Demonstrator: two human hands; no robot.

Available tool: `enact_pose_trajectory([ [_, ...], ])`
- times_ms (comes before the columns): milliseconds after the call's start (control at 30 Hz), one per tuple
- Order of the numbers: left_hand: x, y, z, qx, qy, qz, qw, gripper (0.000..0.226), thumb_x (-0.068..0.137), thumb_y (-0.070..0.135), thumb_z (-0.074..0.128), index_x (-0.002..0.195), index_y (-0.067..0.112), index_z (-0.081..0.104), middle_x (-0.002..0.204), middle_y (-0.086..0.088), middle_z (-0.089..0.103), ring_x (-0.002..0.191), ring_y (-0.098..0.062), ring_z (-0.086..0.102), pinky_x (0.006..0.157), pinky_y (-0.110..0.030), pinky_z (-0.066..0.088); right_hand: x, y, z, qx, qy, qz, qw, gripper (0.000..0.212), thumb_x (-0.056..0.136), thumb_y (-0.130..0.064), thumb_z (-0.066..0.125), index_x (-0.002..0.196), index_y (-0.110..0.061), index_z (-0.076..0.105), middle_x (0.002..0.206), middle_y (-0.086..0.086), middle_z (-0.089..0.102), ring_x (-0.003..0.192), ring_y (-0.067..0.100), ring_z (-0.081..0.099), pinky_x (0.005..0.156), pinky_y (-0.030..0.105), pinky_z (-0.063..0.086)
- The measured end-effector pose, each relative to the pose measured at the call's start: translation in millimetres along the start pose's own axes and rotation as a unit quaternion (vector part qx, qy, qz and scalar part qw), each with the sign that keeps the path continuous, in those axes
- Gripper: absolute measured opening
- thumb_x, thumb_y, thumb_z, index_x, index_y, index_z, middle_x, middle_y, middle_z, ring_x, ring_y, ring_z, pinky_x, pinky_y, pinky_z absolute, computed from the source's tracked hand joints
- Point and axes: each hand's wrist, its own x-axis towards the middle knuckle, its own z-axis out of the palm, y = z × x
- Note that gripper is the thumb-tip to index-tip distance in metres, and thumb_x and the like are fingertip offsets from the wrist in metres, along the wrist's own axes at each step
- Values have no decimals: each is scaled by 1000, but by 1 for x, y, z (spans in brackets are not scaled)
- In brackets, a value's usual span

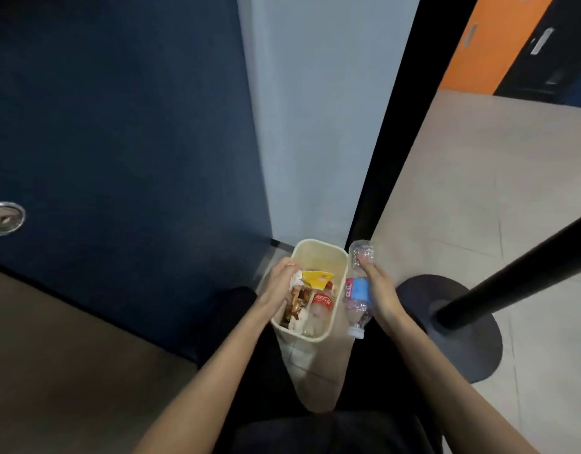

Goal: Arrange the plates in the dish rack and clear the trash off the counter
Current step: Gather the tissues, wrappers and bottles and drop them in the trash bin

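A small cream trash bin (318, 253) stands on the floor below me. Inside lie a Coca-Cola bottle (321, 304), a yellow wrapper (317, 279) and brown wrappers (294, 306). My left hand (281, 283) hangs over the bin's left side and holds crumpled white paper (296, 280) with wrappers. My right hand (379, 291) grips a crushed clear water bottle with a blue label (357, 291), cap pointing down, just right of the bin's rim.
A dark blue cabinet front (118, 142) with a round metal lock (5, 218) fills the left. A pale wall corner (315, 126) rises behind the bin. To the right, a black pole (511, 273) leans up from a round dark base (462, 339) on tiled floor.
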Motion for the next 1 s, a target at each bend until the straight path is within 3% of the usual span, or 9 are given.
enact_pose_trajectory([
  [67,1,-22,9,51,-9,7,999,17,100,28,50,87,23,60,81,5,58,64,-8,50,51,-24,36,-3,26,-4,18,28,4,999,31,98,-35,55,110,-8,64,92,9,73,79,22,71,69,34,57],
  [200,-20,-24,16,106,-48,24,993,14,104,27,47,101,22,59,90,8,60,65,7,53,57,-13,41,-27,45,-19,26,44,57,997,33,97,-31,57,118,-7,57,112,19,66,94,32,69,87,50,56],
  [300,0,-21,18,159,-73,58,983,17,103,29,49,118,29,55,128,4,55,104,-12,60,87,-29,50,-21,39,-20,48,59,54,996,25,97,-25,55,115,-7,55,107,23,62,85,33,66,84,55,53],
  [433,24,-41,22,281,-97,66,953,47,99,40,52,141,21,49,150,-3,36,141,-21,33,118,-40,27,-7,50,-24,72,37,39,996,29,98,-27,54,122,-10,53,114,26,62,91,36,67,87,58,54],
  [500,17,-40,15,331,-104,79,935,48,98,37,55,143,20,48,154,-1,31,144,-21,27,118,-35,22,-9,51,-23,64,23,43,997,32,98,-27,54,125,-10,51,117,26,62,92,36,68,84,57,56],
  [600,13,-39,-2,365,-76,69,925,50,94,25,59,142,19,47,152,-4,35,138,-23,36,112,-32,28,-10,38,-19,43,15,33,998,33,95,-27,57,124,-12,51,112,19,61,91,30,67,73,45,58],
  [733,27,-35,-23,402,-54,-15,914,67,87,25,56,150,18,33,149,-10,38,132,-30,44,107,-41,40,10,0,-8,-18,-3,-7,1000,55,66,-44,67,112,-17,53,108,13,58,93,26,64,76,50,56],
  [867,37,-38,-24,408,-87,-90,904,68,90,11,50,152,21,24,139,-14,53,122,-31,54,101,-41,48,28,-19,6,-46,-33,-44,997,31,89,-29,67,116,-25,51,104,0,66,82,14,70,58,31,55],
  [1000,41,-66,-18,381,-112,-112,911,63,87,14,51,144,30,27,117,-6,61,102,-24,60,93,-42,53,28,1,17,-82,-42,-1,996,50,90,-27,69,131,-21,41,114,1,63,89,16,71,57,35,58],
])
